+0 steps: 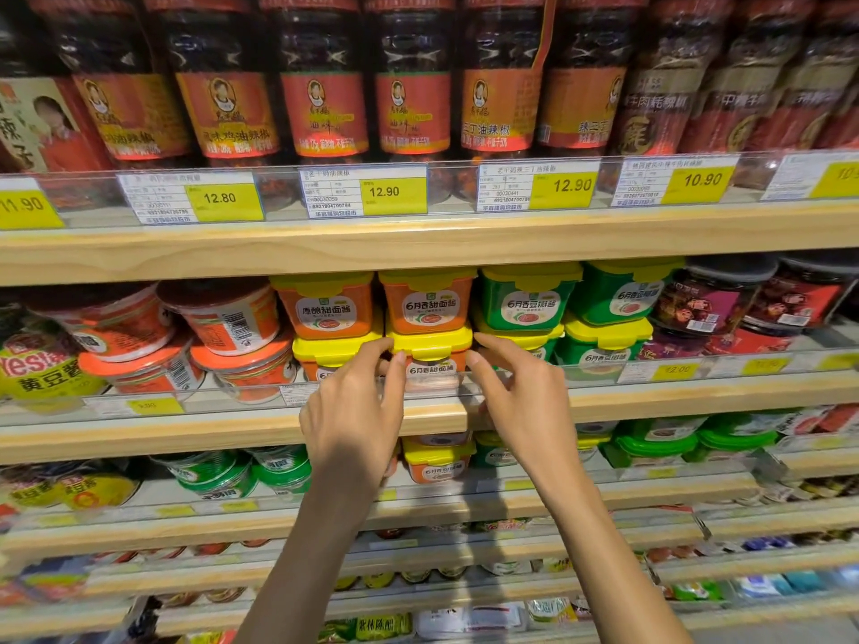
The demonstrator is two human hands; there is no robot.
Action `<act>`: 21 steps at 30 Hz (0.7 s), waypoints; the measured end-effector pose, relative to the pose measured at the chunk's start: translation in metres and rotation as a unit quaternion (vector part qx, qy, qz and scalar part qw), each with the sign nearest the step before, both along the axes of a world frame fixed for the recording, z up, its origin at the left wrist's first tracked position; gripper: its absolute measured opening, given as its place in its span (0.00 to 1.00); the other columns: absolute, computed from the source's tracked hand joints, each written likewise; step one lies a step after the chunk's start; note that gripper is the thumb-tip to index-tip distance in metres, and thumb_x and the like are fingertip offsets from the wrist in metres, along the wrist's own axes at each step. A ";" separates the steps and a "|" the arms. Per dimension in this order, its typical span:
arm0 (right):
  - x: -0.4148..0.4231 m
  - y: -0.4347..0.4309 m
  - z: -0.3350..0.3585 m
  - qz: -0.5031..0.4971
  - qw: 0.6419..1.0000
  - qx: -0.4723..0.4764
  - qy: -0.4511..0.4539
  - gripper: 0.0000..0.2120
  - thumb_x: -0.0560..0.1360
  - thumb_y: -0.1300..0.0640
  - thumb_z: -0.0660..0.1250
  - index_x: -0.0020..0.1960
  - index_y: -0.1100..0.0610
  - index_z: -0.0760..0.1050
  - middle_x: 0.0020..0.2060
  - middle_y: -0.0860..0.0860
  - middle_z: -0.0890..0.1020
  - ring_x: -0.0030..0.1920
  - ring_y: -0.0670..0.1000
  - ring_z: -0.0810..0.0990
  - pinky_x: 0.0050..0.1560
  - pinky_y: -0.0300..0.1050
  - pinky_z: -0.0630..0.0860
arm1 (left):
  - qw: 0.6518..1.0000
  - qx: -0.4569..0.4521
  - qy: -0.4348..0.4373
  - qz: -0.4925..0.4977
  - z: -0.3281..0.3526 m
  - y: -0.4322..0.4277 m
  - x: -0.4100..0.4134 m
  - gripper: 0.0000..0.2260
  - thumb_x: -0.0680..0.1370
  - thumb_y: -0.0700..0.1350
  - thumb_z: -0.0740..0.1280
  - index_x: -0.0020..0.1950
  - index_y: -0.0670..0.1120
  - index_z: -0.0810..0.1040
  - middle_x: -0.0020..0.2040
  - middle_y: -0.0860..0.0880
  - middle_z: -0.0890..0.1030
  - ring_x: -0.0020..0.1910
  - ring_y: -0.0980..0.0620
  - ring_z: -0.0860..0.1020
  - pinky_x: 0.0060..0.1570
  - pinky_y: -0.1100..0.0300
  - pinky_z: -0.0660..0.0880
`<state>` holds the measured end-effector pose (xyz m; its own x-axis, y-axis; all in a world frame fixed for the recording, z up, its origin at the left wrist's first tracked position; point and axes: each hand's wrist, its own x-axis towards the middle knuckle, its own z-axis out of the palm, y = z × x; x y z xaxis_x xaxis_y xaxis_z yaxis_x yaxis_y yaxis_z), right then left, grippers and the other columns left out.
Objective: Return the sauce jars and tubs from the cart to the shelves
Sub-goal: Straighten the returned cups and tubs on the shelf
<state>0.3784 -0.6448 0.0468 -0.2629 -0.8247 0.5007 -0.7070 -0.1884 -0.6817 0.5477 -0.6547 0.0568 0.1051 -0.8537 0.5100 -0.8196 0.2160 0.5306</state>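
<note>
Both hands are on one tub. The left hand (355, 406) has thumb and forefinger pinched at the left corner of the orange tub's (432, 364) yellow lid, and the right hand (520, 397) presses its fingertips against the right corner, so the tub is held lightly between the two, not lifted. It sits on the middle shelf (232, 434), bottom of a two-high stack, with a matching orange tub (426, 302) resting on it at twelve o'clock.

At nine o'clock, touching it, is another yellow-lidded orange tub (332, 350); at three o'clock the green tubs (523, 299) begin. Farther round at nine, round red-lidded tubs (232, 318) lie tipped. Up at twelve, dark chilli jars (323, 86) line the top shelf above the price tags (365, 190).

It looks like squaring-up work. I'd push evenly with both hands, straight back, keeping the label forward and the lid level, or the upper tub may slide off. Ease it behind the clear rail (650, 369) flush with its neighbours. The cart isn't in view.
</note>
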 end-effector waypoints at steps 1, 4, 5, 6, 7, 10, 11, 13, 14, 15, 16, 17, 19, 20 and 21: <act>-0.007 0.006 0.002 -0.014 1.000 -0.013 0.001 0.16 0.80 0.45 0.65 0.63 0.51 0.81 0.50 0.43 0.86 0.40 0.42 0.83 0.44 0.46 0.80 | 1.000 -0.016 0.015 -0.012 0.001 0.004 -0.003 0.13 0.81 0.55 0.63 0.63 0.54 0.80 0.45 0.56 0.84 0.41 0.50 0.81 0.36 0.59 0.68; -0.031 0.022 0.010 -0.070 0.996 -0.056 -0.009 0.12 0.80 0.47 0.66 0.55 0.53 0.84 0.41 0.43 0.86 0.34 0.43 0.81 0.38 0.50 0.79 | 0.993 -0.038 0.065 -0.090 0.003 0.008 -0.024 0.14 0.80 0.53 0.65 0.64 0.52 0.79 0.47 0.58 0.84 0.35 0.58 0.77 0.35 0.59 0.74; -0.041 0.025 0.013 -0.087 0.994 -0.071 -0.011 0.12 0.80 0.47 0.66 0.55 0.53 0.84 0.41 0.44 0.86 0.34 0.44 0.80 0.38 0.50 0.79 | 0.989 -0.043 0.078 -0.116 0.004 0.007 -0.036 0.15 0.80 0.52 0.66 0.66 0.51 0.78 0.49 0.57 0.84 0.34 0.59 0.77 0.35 0.58 0.77; -0.047 0.025 0.015 -0.097 0.992 -0.082 -0.011 0.13 0.80 0.48 0.67 0.56 0.54 0.83 0.43 0.45 0.86 0.34 0.44 0.80 0.39 0.51 0.79 | 0.987 -0.048 0.081 -0.131 0.005 0.006 -0.044 0.16 0.80 0.51 0.66 0.68 0.50 0.77 0.52 0.56 0.85 0.35 0.59 0.79 0.37 0.57 0.79; -0.050 0.023 0.017 -0.102 0.991 -0.087 -0.006 0.14 0.79 0.48 0.68 0.58 0.55 0.83 0.45 0.46 0.86 0.35 0.45 0.81 0.40 0.51 0.80 | 0.987 -0.053 0.074 -0.135 0.007 0.005 -0.051 0.17 0.81 0.51 0.66 0.69 0.50 0.76 0.55 0.55 0.85 0.37 0.58 0.81 0.39 0.56 0.80; -0.060 0.015 0.022 -0.107 0.990 -0.085 0.046 0.21 0.78 0.47 0.70 0.66 0.57 0.78 0.47 0.52 0.87 0.33 0.50 0.82 0.40 0.48 0.80 | 0.992 -0.055 0.027 -0.112 0.012 0.000 -0.075 0.20 0.81 0.54 0.65 0.72 0.51 0.73 0.57 0.52 0.84 0.45 0.51 0.84 0.44 0.56 0.78; -0.062 0.011 0.023 -0.106 0.990 -0.079 0.055 0.23 0.77 0.47 0.71 0.68 0.58 0.77 0.46 0.54 0.87 0.33 0.51 0.82 0.39 0.47 0.80 | 0.994 -0.049 0.013 -0.102 0.013 -0.001 -0.081 0.21 0.81 0.56 0.64 0.72 0.51 0.71 0.55 0.50 0.85 0.45 0.48 0.83 0.43 0.54 0.77; -0.065 0.004 0.022 -0.096 0.991 -0.067 0.058 0.25 0.77 0.46 0.71 0.68 0.60 0.76 0.45 0.56 0.87 0.36 0.53 0.84 0.37 0.48 0.78 | 0.996 -0.031 -0.008 -0.081 0.015 -0.003 -0.091 0.22 0.81 0.58 0.63 0.72 0.49 0.69 0.51 0.46 0.85 0.48 0.43 0.83 0.42 0.50 0.76; -0.065 0.001 0.022 -0.090 0.992 -0.063 0.057 0.25 0.77 0.46 0.70 0.68 0.60 0.76 0.44 0.56 0.87 0.38 0.55 0.84 0.37 0.48 0.77 | 0.997 -0.025 -0.009 -0.073 0.016 -0.005 -0.095 0.22 0.81 0.58 0.62 0.71 0.48 0.70 0.49 0.45 0.85 0.49 0.40 0.82 0.43 0.49 0.77; -0.065 -0.001 0.022 -0.086 0.993 -0.061 0.056 0.26 0.77 0.46 0.70 0.69 0.61 0.75 0.43 0.57 0.86 0.40 0.56 0.84 0.36 0.48 0.75 | 0.997 -0.020 -0.007 -0.068 0.015 -0.007 -0.098 0.21 0.81 0.58 0.62 0.69 0.48 0.70 0.48 0.44 0.84 0.49 0.39 0.81 0.43 0.47 0.77; -0.065 -0.003 0.021 -0.083 0.993 -0.063 0.055 0.26 0.77 0.46 0.70 0.68 0.61 0.75 0.42 0.57 0.86 0.40 0.56 0.84 0.35 0.45 0.72 | 0.998 -0.017 -0.003 -0.064 0.015 -0.009 -0.101 0.19 0.81 0.58 0.62 0.66 0.48 0.70 0.46 0.44 0.84 0.49 0.38 0.81 0.42 0.45 0.78; -0.066 -0.004 0.022 -0.083 0.993 -0.065 0.054 0.26 0.77 0.46 0.70 0.68 0.62 0.76 0.41 0.57 0.86 0.40 0.56 0.84 0.35 0.43 0.68 | 0.998 -0.017 0.000 -0.061 0.015 -0.011 -0.103 0.17 0.82 0.58 0.62 0.63 0.48 0.71 0.45 0.43 0.83 0.47 0.37 0.81 0.41 0.44 0.78; -0.068 -0.006 0.022 -0.082 0.993 -0.066 0.048 0.25 0.77 0.47 0.70 0.67 0.61 0.76 0.39 0.56 0.85 0.38 0.54 0.83 0.35 0.40 0.65 | 0.998 -0.027 0.007 -0.056 0.014 -0.014 -0.107 0.14 0.82 0.56 0.62 0.59 0.47 0.72 0.41 0.44 0.82 0.43 0.37 0.81 0.36 0.46 0.77; -0.069 -0.008 0.021 -0.077 0.994 -0.062 0.045 0.24 0.78 0.47 0.69 0.67 0.61 0.76 0.38 0.55 0.85 0.37 0.53 0.83 0.35 0.40 0.66 | 0.998 -0.036 0.010 -0.054 0.014 -0.015 -0.109 0.14 0.82 0.55 0.63 0.58 0.46 0.73 0.39 0.44 0.82 0.42 0.38 0.81 0.34 0.48 0.76; -0.070 -0.009 0.021 -0.070 0.995 -0.056 0.040 0.22 0.79 0.47 0.68 0.66 0.60 0.76 0.36 0.54 0.84 0.36 0.52 0.82 0.34 0.41 0.67 | 0.997 -0.046 0.012 -0.053 0.015 -0.014 -0.111 0.13 0.82 0.54 0.64 0.58 0.45 0.74 0.39 0.44 0.82 0.41 0.39 0.81 0.32 0.51 0.73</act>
<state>0.3084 -0.6539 0.0673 -0.3262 -0.7214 0.6109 -0.7829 -0.1559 -0.6022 0.4372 -0.6688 0.0718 0.0291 -0.8101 0.5855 -0.7769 0.3502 0.5232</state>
